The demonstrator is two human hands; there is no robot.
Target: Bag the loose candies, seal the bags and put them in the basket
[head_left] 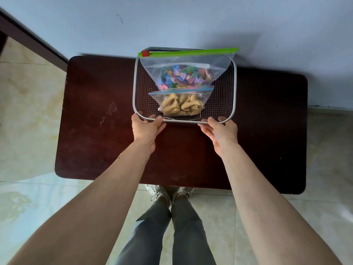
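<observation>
A wire mesh basket [134,88] stands at the far middle of the dark wooden table [99,142]. Inside it leans a large clear bag [183,73] of colourful wrapped candies, its green zip strip with a red slider across the top. In front of it lies a small clear bag [179,104] of tan candies with a blue zip strip. My left hand [146,129] grips the basket's near rim at its left corner. My right hand [221,132] grips the same rim near the right corner.
The table stands against a pale blue wall [191,25]. A dark door frame [28,35] runs at the far left. The floor is glossy tile [28,111]. My legs and shoes [170,194] are at the table's near edge.
</observation>
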